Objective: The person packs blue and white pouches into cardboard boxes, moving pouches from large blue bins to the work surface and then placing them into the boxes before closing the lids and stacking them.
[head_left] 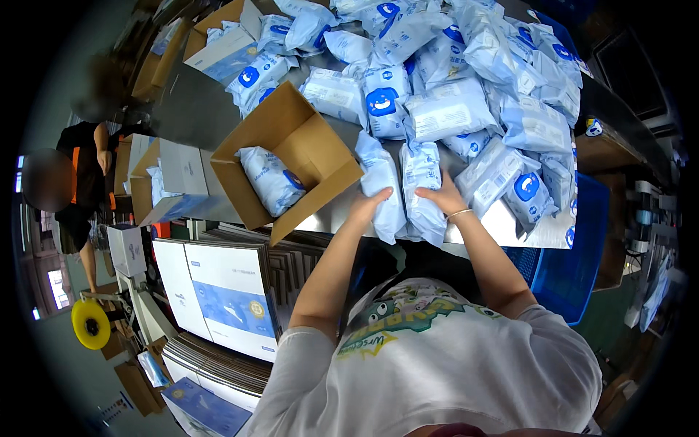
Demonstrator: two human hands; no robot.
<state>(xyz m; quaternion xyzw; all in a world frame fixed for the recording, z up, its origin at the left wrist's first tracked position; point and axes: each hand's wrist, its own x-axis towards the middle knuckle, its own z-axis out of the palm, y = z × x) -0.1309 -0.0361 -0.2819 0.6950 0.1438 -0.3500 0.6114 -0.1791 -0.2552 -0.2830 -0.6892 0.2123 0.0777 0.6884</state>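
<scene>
Holding two packs at the near edge of the bench (499, 229), one per hand. Left hand (370, 204) has its grip closed around the left pack (381, 186), thumb lying across the top. Right hand (444, 198), the one with the bracelet, has the same kind of grip on the right pack (422, 178). Can't really see the fingers underneath on either side. Both packs sit side by side, long ends toward the body.

Just left of them is an open box (313, 146), brown inside, with one pack (266, 178) lying in it. Flat cartons (226, 291) stand below that, and a blue crate (582, 247) is off to the right. Past the hands there's a big heap (451, 109) of the same packs. Further left are more boxes (182, 175), then a yellow roll (90, 324) and another person (84, 167) in dark clothes.
</scene>
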